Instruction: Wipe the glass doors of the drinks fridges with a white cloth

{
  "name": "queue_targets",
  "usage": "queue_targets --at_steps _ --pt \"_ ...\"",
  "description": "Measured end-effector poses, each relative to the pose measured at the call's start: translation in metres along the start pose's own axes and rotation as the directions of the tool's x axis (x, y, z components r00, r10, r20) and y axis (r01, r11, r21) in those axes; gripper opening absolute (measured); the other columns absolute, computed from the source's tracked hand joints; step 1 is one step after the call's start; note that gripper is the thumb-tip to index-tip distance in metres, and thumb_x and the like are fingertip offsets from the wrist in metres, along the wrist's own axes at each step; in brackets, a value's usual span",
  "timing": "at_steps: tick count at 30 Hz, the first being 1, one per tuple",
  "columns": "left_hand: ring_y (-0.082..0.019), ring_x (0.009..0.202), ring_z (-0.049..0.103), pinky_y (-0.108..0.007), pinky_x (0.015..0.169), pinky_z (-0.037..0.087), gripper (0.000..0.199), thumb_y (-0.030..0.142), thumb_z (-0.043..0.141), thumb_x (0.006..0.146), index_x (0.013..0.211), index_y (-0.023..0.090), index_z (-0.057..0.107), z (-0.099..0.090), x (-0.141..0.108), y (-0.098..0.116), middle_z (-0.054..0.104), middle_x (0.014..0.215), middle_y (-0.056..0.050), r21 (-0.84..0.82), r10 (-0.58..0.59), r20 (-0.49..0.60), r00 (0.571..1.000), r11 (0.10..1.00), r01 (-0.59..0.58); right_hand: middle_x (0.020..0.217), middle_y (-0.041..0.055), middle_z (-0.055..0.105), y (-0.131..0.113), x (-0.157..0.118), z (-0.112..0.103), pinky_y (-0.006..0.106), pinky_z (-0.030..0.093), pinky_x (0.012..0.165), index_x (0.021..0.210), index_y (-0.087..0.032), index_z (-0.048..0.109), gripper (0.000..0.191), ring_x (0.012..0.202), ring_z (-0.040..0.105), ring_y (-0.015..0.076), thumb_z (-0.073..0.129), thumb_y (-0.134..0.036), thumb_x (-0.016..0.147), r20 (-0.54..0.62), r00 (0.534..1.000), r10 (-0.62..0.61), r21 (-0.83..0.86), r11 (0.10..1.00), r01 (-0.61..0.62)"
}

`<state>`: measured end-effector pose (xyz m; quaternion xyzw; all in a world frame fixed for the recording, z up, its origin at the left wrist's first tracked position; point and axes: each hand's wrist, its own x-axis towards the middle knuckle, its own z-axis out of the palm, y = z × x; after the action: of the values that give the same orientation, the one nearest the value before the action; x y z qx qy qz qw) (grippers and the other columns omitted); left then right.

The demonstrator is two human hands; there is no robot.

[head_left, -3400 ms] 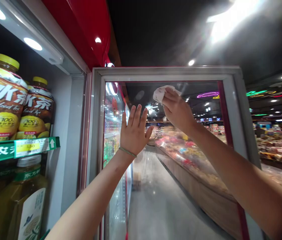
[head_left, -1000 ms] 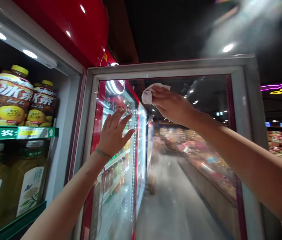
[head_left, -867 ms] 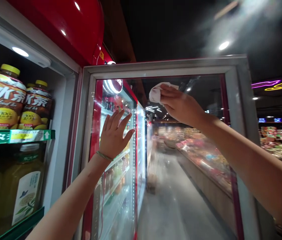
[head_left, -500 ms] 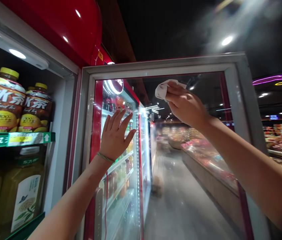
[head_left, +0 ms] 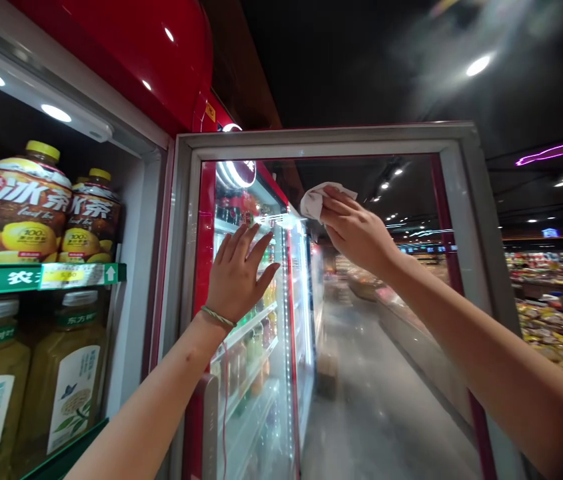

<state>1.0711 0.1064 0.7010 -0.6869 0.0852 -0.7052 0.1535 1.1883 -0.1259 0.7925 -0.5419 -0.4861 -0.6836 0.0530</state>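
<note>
A glass door with a grey frame [head_left: 331, 141] stands swung open from a red drinks cooler [head_left: 126, 40]. Against the glass on its left side, my left hand [head_left: 236, 277] is spread with its fingers apart and holds nothing; a thin band circles the wrist. Higher up and to the right, my right hand [head_left: 358, 230] presses a crumpled white cloth [head_left: 315, 200] to the upper part of the pane. The cloth is partly covered by the fingers.
Bottles of iced tea [head_left: 31, 207] and bottles with white caps [head_left: 76, 373] fill the cooler shelves at the left. Beyond the glass are more lit coolers [head_left: 251, 347], a grey aisle floor [head_left: 356, 400] and a long counter. Produce displays [head_left: 556, 327] stand at the right.
My right hand with the cloth has moved slightly left and down across the glass. My left hand stays spread at nearly the same spot. The view has turned a little, showing more of the cooler.
</note>
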Motion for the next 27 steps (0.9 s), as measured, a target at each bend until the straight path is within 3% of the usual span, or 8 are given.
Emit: queue_targets --at_steps 3,7,10,15,19,22,27 --pt "-0.031 0.148 0.042 -0.055 0.124 0.033 0.052 0.049 0.054 0.100 0.147 0.029 0.050 -0.006 -0.008 -0.008 0.052 0.154 -0.009 0.029 -0.032 -0.004 0.999 0.999 0.032 0.142 0.0052 0.064 -0.003 0.005 0.005 0.054 0.051 0.115 0.134 -0.027 0.066 0.050 0.145 0.047 0.0296 0.045 -0.007 0.094 -0.045 0.998 0.046 -0.002 0.999 -0.047" --pt "-0.032 0.149 0.041 -0.055 0.124 0.031 0.055 0.049 0.056 0.099 0.149 0.027 0.049 -0.004 -0.016 -0.015 0.051 0.155 -0.011 0.054 -0.025 -0.034 0.999 0.998 0.027 0.143 0.0055 0.063 -0.005 0.015 0.006 0.052 0.052 0.115 0.135 -0.026 0.065 0.048 0.144 0.049 0.0282 0.047 -0.009 0.094 0.013 0.999 -0.030 0.008 1.000 0.030" --pt "-0.032 0.149 0.041 -0.054 0.125 0.031 0.056 0.048 0.056 0.099 0.149 0.025 0.049 -0.001 -0.018 -0.015 0.051 0.155 -0.011 0.068 -0.022 -0.052 0.998 0.997 0.026 0.141 0.0054 0.065 -0.008 0.023 0.006 0.053 0.052 0.114 0.133 -0.026 0.067 0.048 0.143 0.050 0.0287 0.046 -0.008 0.094 -0.017 1.000 0.008 -0.015 1.000 -0.008" --pt "-0.032 0.148 0.042 -0.054 0.124 0.033 0.055 0.046 0.057 0.099 0.148 0.022 0.050 -0.001 -0.017 -0.014 0.052 0.154 -0.012 0.086 -0.006 -0.063 0.998 0.996 0.011 0.144 0.0016 0.063 -0.016 0.033 0.007 0.049 0.050 0.117 0.135 -0.029 0.066 0.049 0.145 0.048 0.0253 0.048 -0.008 0.095 0.056 0.992 -0.117 0.027 0.993 0.116" --pt "-0.032 0.147 0.043 -0.055 0.122 0.035 0.054 0.045 0.057 0.099 0.147 0.022 0.050 -0.002 -0.017 -0.014 0.052 0.153 -0.013 0.082 0.000 -0.075 0.997 0.997 0.006 0.143 0.0048 0.064 -0.021 0.035 0.009 0.050 0.049 0.118 0.134 -0.026 0.066 0.047 0.144 0.048 0.0269 0.048 -0.008 0.094 0.010 0.999 -0.042 -0.007 0.999 0.042" --pt "-0.032 0.147 0.043 -0.054 0.122 0.036 0.054 0.044 0.057 0.099 0.147 0.022 0.050 -0.004 -0.019 -0.016 0.053 0.153 -0.013 0.073 0.020 -0.069 0.997 0.997 -0.015 0.146 0.0051 0.061 -0.026 0.036 0.013 0.051 0.047 0.119 0.139 -0.026 0.062 0.050 0.147 0.045 0.0259 0.047 -0.008 0.095 0.046 0.992 -0.121 0.039 0.992 0.119" --pt "-0.032 0.145 0.045 -0.053 0.120 0.040 0.053 0.044 0.058 0.098 0.146 0.023 0.051 -0.015 -0.029 -0.030 0.054 0.150 -0.013 0.084 0.027 -0.041 0.999 0.996 -0.024 0.144 0.0073 0.063 -0.035 0.044 0.020 0.058 0.044 0.118 0.138 -0.025 0.063 0.049 0.145 0.046 0.0311 0.046 -0.009 0.094 -0.022 1.000 -0.014 0.031 0.999 0.015"
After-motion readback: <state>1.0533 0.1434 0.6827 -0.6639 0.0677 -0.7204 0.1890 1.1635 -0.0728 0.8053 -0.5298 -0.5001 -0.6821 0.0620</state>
